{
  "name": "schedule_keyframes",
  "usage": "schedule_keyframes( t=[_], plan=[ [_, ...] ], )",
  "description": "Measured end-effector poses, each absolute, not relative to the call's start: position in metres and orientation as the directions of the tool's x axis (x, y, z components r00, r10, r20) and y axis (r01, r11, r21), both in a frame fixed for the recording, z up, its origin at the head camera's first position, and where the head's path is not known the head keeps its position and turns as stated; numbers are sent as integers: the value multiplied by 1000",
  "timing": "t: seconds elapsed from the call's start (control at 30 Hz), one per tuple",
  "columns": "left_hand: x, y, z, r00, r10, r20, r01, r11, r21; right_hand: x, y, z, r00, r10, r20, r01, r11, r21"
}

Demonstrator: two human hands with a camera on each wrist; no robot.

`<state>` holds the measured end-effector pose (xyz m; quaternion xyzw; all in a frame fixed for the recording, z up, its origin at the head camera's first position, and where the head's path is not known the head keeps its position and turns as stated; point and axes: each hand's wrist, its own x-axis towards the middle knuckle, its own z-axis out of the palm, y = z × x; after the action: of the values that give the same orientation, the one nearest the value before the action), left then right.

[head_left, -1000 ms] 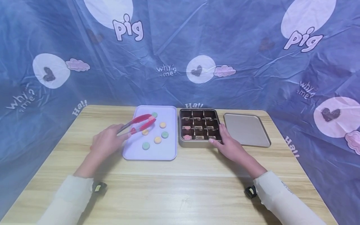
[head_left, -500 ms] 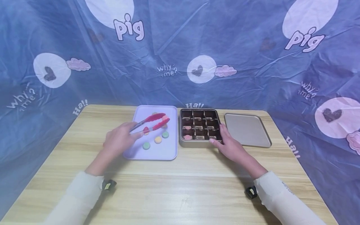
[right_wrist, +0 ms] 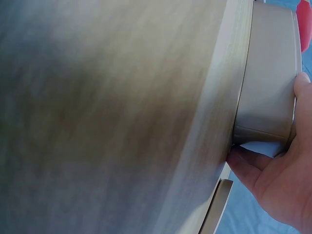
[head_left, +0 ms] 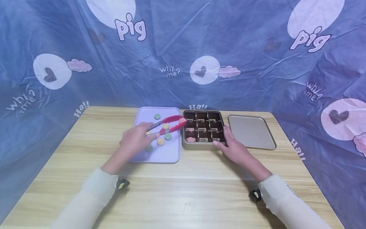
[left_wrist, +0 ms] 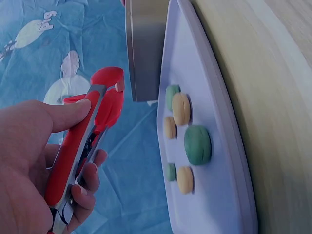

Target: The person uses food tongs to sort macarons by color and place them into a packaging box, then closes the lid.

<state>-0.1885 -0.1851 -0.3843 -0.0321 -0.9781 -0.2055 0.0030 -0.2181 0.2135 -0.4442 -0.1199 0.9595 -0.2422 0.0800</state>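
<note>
Through the cameras, I'm gripping the red tongs (head_left: 172,119) in my left hand (head_left: 135,136), fingers wrapping round the handles, tips pinching a pink cookie (head_left: 182,120) at the left edge of the box (head_left: 200,146). My right hand (head_left: 235,149) is holding the box's near right corner. I'm judging that squeezing lightly, clearing the rim and bracing the box are mattering most.

The right hand (right_wrist: 285,180), at the lower right, held a grey-brown box (right_wrist: 268,68) in the upper right. Something red (right_wrist: 304,27) peeked in at the top right corner. A blurry wooden table (right_wrist: 122,107) filled the left.
</note>
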Motion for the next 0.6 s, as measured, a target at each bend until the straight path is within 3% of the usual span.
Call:
schedule_keyframes(
  t=[0.6],
  plan=[
    [-209, -160, -385, -994, 92, 52, 105, 908, 406, -217, 214, -444, -960, -265, -95, -186, 849, -494]
  ],
)
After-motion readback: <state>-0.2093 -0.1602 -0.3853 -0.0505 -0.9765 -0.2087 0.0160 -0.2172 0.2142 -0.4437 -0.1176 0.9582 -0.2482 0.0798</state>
